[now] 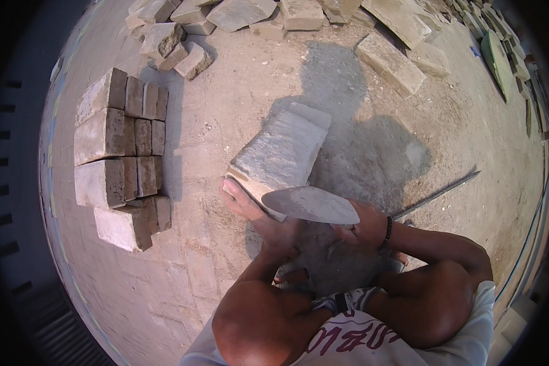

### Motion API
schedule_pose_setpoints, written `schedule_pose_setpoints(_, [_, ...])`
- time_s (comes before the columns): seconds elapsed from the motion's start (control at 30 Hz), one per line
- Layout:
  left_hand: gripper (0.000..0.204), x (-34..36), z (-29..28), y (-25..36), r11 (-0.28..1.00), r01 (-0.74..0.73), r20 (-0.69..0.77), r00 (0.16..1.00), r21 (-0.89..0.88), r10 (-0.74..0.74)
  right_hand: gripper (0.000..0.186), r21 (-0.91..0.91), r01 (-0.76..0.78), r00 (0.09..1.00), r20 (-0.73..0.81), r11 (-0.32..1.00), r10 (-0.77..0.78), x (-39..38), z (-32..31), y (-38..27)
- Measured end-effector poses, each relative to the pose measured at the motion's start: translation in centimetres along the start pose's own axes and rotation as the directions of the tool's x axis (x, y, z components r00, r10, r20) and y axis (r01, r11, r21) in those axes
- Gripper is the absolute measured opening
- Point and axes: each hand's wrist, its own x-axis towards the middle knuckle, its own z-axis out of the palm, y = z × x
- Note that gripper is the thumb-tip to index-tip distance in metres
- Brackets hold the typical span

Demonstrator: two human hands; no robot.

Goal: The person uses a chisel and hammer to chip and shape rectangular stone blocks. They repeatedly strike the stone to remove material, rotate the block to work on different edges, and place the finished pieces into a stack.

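Note:
A pale rough stone block (280,146) lies ahead of me on the paving. My left hand (250,207) is closed on its near-left edge, the fingertips partly hidden by the stone. My right hand (366,226), with a dark beaded band at the wrist, grips a tool with a flat, grey, oval blade (308,201); its handle is mostly hidden. The blade hangs over the near end of the block, pointing left; contact is unclear. A dark metal bar (445,186) extends diagonally to the right behind that hand. My bent knees frame both hands.
A stack of squared blocks (100,134) stands at the left. Loose blocks and slabs (305,12) are scattered along the back, one long slab (390,64) at back right. More stacked pieces and a greenish slab (494,64) are at far right. A blue line (521,241) runs along the right side.

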Motion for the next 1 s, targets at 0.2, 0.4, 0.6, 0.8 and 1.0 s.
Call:
schedule_pose_setpoints(0.2, [0.124,0.2,-0.5,1.3,0.996,0.083,0.035,0.996,0.023,-0.083,0.043,-0.103,-0.32,0.947,-0.025,0.942,0.319,3.0,-3.1,2.9])
schedule_pose_setpoints(0.4, [0.129,0.1,-2.4,0.7,0.85,0.276,0.229,0.955,-0.448,-0.189,0.034,-0.293,0.0,1.0,0.027,0.956,0.008,1.6,-4.7,-0.3])
schedule_pose_setpoints(0.6, [0.12,-0.3,-2.6,1.0,0.603,0.437,0.182,0.881,-0.667,-0.438,0.029,-0.351,0.053,0.997,0.079,0.935,-0.027,5.0,-6.3,-4.1])
schedule_pose_setpoints(0.8, [0.116,-0.9,-3.1,0.0,0.326,0.509,0.269,0.781,-0.797,-0.564,0.029,-0.491,-0.143,0.982,0.04,0.859,0.186,9.2,-7.6,0.4])
schedule_pose_setpoints(1.0, [0.118,-1.8,-3.2,-0.2,0.322,0.514,0.272,0.776,-0.795,-0.569,0.031,-0.322,0.27,0.96,0.158,0.908,-0.229,6.1,-5.0,-5.9])
